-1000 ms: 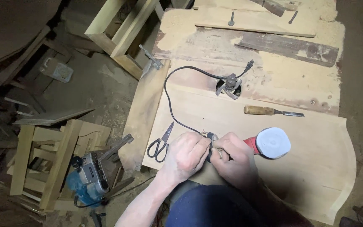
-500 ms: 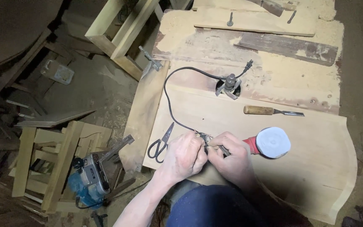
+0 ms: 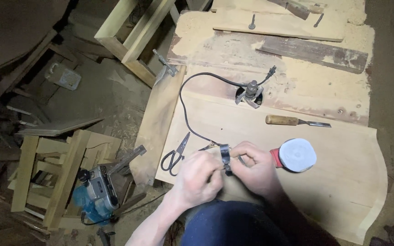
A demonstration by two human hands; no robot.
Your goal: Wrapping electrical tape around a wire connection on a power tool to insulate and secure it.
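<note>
My left hand [image 3: 199,176] and my right hand [image 3: 257,169] meet over a pale wooden board [image 3: 334,182], both pinching a strip of black tape [image 3: 225,156] at the end of a black power cord [image 3: 184,105]. The cord loops back to a plug [image 3: 272,71] near a small metal router bit fixture [image 3: 251,91]. Black-handled scissors [image 3: 175,155] lie just left of my left hand. A red-and-white disc tool [image 3: 295,155] rests right beside my right hand.
A wooden-handled chisel [image 3: 292,121] lies on the board beyond my hands. A blue belt sander [image 3: 95,187] sits on the floor at left among wooden frames [image 3: 60,173] and scrap planks. Sawdust covers the bench behind.
My hands have shifted slightly, and the black tape strip now stands up between my fingers on the cord. Everything else stays where it was.
</note>
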